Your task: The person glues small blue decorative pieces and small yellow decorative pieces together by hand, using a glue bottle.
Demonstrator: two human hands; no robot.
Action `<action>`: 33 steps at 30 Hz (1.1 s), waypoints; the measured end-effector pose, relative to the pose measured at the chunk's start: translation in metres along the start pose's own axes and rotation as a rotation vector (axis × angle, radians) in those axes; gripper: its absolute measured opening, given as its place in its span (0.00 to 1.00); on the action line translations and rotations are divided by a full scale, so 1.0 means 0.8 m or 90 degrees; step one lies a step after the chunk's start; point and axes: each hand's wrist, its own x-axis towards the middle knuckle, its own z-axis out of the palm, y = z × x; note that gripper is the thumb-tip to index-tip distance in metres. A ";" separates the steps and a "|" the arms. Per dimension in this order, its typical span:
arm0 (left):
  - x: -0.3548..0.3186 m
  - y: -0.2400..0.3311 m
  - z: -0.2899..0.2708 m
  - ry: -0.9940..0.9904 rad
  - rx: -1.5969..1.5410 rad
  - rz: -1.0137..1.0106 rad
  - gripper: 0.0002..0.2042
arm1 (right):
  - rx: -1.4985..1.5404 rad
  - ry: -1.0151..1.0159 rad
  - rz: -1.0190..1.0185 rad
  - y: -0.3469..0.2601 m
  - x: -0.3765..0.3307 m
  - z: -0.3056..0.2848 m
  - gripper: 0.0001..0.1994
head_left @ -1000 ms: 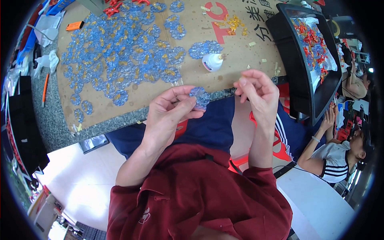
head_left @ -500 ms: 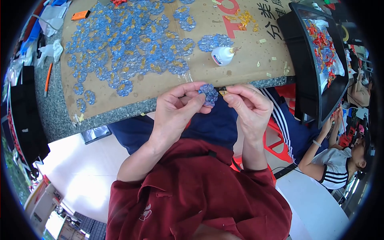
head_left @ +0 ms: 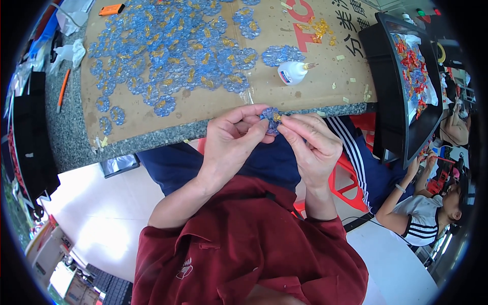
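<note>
1. Two hands meet near the table edge: left hand (head_left: pixel 231 140) and right hand (head_left: pixel 310 142) together pinch a blue flower ornament (head_left: pixel 271 118).
2. Steady it; press the gold centre squarely.
3. Glue bottle (head_left: pixel 292 73) lies farther off.

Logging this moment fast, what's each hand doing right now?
Left hand: closed on the blue plastic flower piece, pinching its edge.
Right hand: fingertips pinched at the same piece's yellow centre; whether it holds anything separate cannot be told.

A speckled grey stone table (head_left: pixel 66 142) carries a brown cardboard sheet (head_left: pixel 213 101). On the sheet lie many blue translucent plastic flowers (head_left: pixel 168 51), a small white glue bottle (head_left: pixel 292 72) and yellow bits (head_left: pixel 317 28).
</note>
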 end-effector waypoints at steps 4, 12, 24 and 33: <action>0.000 0.001 0.002 0.003 0.004 0.003 0.12 | -0.024 0.006 -0.011 0.001 -0.002 0.005 0.12; -0.002 0.001 0.001 0.004 0.032 -0.006 0.12 | -0.053 0.002 -0.015 0.003 -0.003 0.004 0.13; 0.003 0.004 -0.007 -0.017 0.045 -0.051 0.12 | -0.154 -0.034 -0.149 0.003 0.002 0.001 0.14; 0.003 0.005 -0.007 -0.033 0.051 -0.070 0.11 | -0.151 -0.057 -0.208 0.006 0.001 -0.004 0.15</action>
